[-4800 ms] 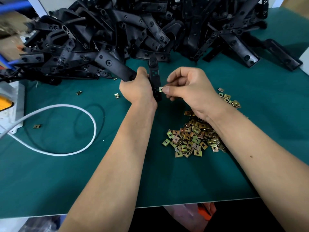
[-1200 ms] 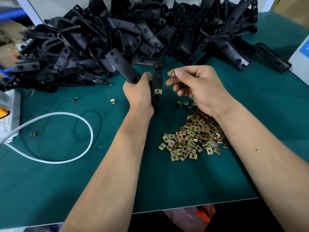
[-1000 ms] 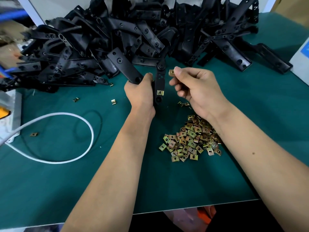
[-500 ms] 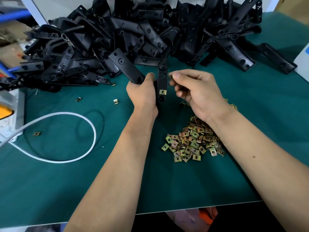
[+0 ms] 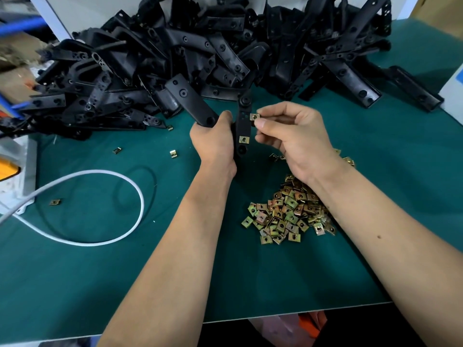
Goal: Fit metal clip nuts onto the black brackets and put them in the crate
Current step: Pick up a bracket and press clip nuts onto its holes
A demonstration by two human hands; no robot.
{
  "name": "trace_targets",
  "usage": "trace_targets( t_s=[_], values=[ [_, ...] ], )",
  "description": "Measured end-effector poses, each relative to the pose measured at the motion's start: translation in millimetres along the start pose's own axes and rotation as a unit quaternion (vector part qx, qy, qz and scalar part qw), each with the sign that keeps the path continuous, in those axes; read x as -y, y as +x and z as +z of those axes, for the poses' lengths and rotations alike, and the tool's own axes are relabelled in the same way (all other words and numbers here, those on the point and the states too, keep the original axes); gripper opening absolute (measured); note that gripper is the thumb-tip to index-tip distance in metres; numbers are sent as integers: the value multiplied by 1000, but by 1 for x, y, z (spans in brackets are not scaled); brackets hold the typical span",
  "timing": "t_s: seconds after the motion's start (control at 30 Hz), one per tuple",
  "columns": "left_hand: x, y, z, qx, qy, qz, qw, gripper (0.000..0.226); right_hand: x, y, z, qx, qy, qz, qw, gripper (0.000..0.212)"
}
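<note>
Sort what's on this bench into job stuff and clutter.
Job: left hand gripping a bracket; right hand pinching a clip nut; nut heap; bracket pile.
Clutter: white cable; grey box.

Matte black plastic bracket (image 5: 242,126) in left hand (image 5: 213,144). Brass-yellow metal clip nut (image 5: 254,117) pinched at right hand (image 5: 295,139) fingertips; second brass-yellow nut (image 5: 243,139) on bracket below. Iridescent gold-green-pink nut pile (image 5: 288,214) under right wrist. Black bracket heap (image 5: 200,58) beyond hands. Dark teal mat (image 5: 150,271). White cable loop (image 5: 100,209) left of left forearm.
</note>
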State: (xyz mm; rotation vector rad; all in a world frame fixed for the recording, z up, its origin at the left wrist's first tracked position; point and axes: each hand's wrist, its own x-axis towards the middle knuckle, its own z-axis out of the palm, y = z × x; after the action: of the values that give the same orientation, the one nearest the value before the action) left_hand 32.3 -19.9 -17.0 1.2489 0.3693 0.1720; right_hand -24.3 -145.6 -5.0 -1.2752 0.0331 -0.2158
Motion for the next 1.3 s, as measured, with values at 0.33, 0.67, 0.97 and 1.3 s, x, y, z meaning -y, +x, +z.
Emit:
trace_targets(
  t_s=[0.33, 0.67, 0.97, 1.3],
  values=[
    [-1, -2, -1, 6, 7, 9, 1000, 22, 4, -1, 0, 17, 32, 21, 999, 8],
    [-1, -5, -1, 19, 45, 43, 998, 28, 2, -5, 4, -4, -8, -2, 1000, 17],
    [1, -9, 0, 29, 76, 77, 994, 36, 3, -6, 5, 12, -15, -7, 1000, 23],
    [2, -11, 7, -17, 104, 134, 985, 39, 2, -1, 1, -33, -82, 1, 996, 24]
  ],
)
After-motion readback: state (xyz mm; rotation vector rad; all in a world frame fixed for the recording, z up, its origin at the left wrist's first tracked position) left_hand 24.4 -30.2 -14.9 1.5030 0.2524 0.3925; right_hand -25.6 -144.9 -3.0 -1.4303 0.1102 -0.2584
